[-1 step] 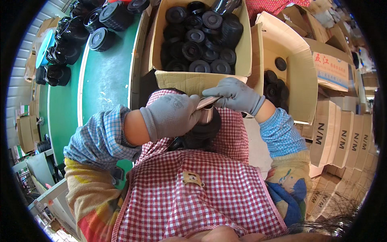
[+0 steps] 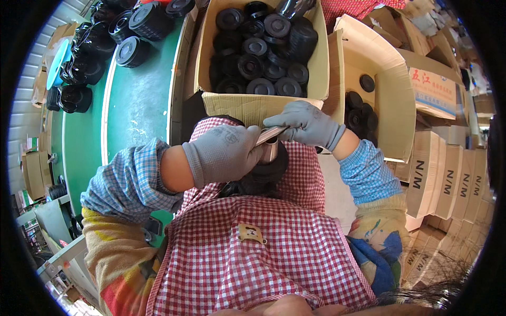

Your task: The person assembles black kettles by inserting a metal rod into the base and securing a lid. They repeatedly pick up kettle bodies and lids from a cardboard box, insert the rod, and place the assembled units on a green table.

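Observation:
My left hand (image 2: 226,152) and my right hand (image 2: 311,125), both in grey knit gloves, come together above my lap. Between them a flat silver metal strip (image 2: 270,134) slants up to the right. The left fingers are closed round its lower end, while the right thumb and fingers pinch the upper end. Just beneath it stands a shiny metal cylinder (image 2: 271,151), close to the left fingers. The cylinder rises from a dark black part (image 2: 263,176) resting at my lap, partly covered by the left hand. Whether strip and cylinder touch I cannot tell.
Ahead is a cardboard box (image 2: 263,102) full of black round parts. To its right, another box (image 2: 392,124) holds several black discs. A green workbench (image 2: 139,100) on the left carries black pots and stacked lids. Flat cartons (image 2: 421,174) stand at right.

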### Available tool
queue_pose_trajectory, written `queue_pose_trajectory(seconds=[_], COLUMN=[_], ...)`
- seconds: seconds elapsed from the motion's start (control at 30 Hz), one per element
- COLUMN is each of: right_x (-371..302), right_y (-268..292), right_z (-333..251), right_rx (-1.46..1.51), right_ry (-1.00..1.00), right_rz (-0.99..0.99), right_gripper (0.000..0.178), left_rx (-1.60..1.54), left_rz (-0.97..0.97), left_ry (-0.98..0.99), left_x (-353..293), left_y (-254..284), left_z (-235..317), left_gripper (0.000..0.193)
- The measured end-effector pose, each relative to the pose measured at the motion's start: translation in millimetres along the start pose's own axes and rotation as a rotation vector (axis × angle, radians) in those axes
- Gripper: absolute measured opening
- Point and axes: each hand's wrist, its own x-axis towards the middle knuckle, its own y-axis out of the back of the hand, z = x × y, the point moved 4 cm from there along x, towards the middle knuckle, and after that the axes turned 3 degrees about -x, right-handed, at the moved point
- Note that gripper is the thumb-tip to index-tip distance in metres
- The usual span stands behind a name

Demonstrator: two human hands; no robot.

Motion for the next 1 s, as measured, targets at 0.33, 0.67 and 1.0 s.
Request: queue_pose_trajectory(seconds=[0.33, 0.67, 1.0], right_x=[28, 32, 17], right_y=[5, -1, -5], right_z=[18, 6, 25], right_rx=[-0.127, -0.116, 0.262], right_ry=[0.151, -0.079, 0.025], right_rz=[-0.45, -0.668, -0.473], right_gripper=[0.034, 0.051, 0.071], left_rx=[-0.33, -0.212, -0.047], left_rz=[-0.145, -0.133, -0.162], left_ry=[0.113, 0.146, -0.216], left_x=[0, 16, 28], left_y=[-21, -9, 14], left_z=[18, -6, -25], left_gripper=[0.033, 0.037, 0.036])
